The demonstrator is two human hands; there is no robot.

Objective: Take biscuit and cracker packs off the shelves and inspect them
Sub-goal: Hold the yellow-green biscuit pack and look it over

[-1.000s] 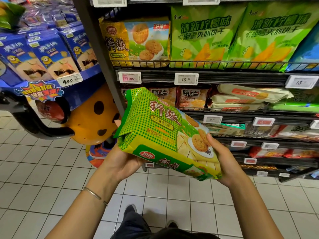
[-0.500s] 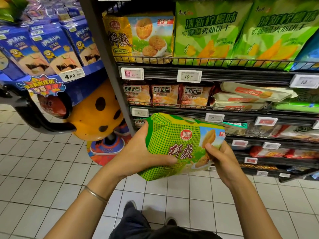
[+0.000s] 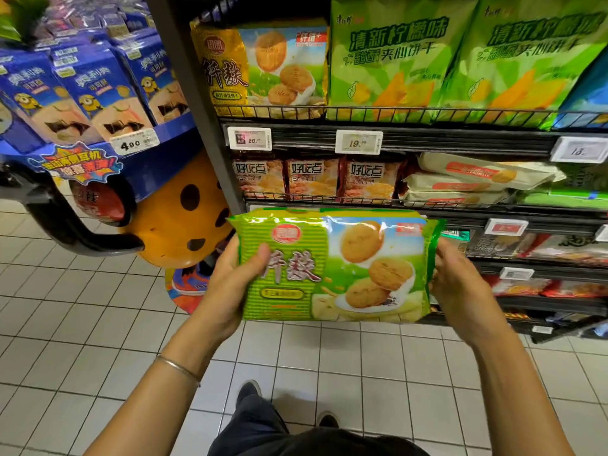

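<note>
**Green biscuit pack held face-up in front of the shelves**

A person is holding the green biscuit pack (image 3: 332, 268) level between two bare hands, its printed front facing the camera. The pack is hanging in the air just in front of the middle shelves (image 3: 411, 141), above the tiled floor (image 3: 65, 324). The left grip (image 3: 230, 284) is clasping the pack's left end, with the thumb lying across the front over the printed characters and the fingers hidden behind. The right grip (image 3: 460, 284) is closing round the right end, its fingers curling at the crimped edge. A thin bracelet (image 3: 177, 368) is sitting on the left wrist. On the upper shelf a yellow biscuit pack (image 3: 260, 64) of similar design is standing upright beside two lime-green packs (image 3: 394, 60). Price tags (image 3: 249, 138) are hanging along the shelf rail below them. Blue boxes (image 3: 98, 90) are filling a display stand at left.
</note>
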